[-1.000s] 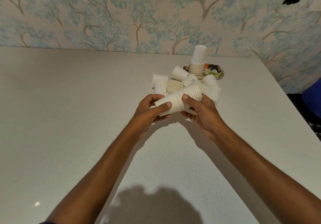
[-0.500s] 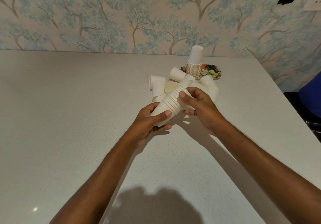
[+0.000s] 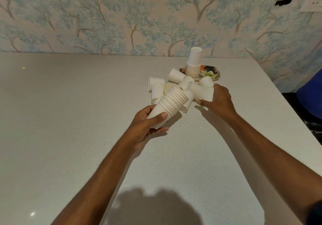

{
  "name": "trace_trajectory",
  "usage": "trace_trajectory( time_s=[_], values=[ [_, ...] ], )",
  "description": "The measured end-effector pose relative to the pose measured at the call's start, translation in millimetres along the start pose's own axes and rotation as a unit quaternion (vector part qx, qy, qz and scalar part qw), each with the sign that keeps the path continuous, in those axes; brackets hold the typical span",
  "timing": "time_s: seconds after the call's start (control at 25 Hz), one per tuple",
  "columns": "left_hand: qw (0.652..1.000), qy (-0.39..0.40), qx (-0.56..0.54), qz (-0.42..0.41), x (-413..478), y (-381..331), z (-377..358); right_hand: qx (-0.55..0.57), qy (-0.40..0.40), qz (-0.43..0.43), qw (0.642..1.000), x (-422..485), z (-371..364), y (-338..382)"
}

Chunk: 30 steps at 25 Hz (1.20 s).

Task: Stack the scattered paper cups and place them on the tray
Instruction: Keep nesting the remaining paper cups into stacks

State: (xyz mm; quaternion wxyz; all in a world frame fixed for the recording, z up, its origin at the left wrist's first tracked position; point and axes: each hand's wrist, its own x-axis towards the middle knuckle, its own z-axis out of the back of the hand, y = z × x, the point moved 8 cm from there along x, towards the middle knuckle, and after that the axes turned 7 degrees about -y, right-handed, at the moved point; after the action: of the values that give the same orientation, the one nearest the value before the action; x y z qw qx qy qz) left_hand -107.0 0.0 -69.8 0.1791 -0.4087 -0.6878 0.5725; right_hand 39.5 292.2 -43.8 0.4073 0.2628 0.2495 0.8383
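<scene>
Mid-frame, left hand (image 3: 148, 125) grips the stack (image 3: 174, 101) by its base, mouth tilted toward the pile (image 3: 156, 90), ready, I'd guess, for more; right hand (image 3: 219, 101) curls round a loose cup (image 3: 204, 93) beside it; upper right of centre, the tray (image 3: 216, 73) holds a second stack (image 3: 193, 67)

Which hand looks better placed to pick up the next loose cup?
The right hand: its fingers are at a loose cup in the pile, while the left hand holds the nested stack.
</scene>
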Motion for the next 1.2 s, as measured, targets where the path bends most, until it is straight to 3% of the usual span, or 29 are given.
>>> trace_trajectory(
  time_s=[0.44, 0.64, 0.76, 0.92, 1.04, 1.2],
  values=[
    [1.000, 0.001, 0.001, 0.003, 4, 3, -2, 0.036, 0.047, -0.125, 0.990, -4, 5, -24],
    [1.000, 0.014, 0.000, 0.008, 5, 9, -9, 0.130, -0.012, -0.159, 0.979, -16, 41, -28],
    [1.000, 0.021, 0.012, 0.011, 5, 15, -16, 0.269, -0.038, -0.179, 0.946, -20, 56, -19],
    [0.999, 0.027, 0.018, 0.014, 3, 22, -28, 0.448, 0.015, -0.158, 0.880, -25, 57, 14],
    [0.999, 0.028, 0.032, 0.014, 2, 25, -38, 0.489, 0.055, -0.141, 0.859, -33, 51, 37],
    [0.998, 0.030, 0.045, 0.015, 0, 26, -53, 0.471, 0.073, -0.128, 0.870, -45, 41, 53]
  ],
)
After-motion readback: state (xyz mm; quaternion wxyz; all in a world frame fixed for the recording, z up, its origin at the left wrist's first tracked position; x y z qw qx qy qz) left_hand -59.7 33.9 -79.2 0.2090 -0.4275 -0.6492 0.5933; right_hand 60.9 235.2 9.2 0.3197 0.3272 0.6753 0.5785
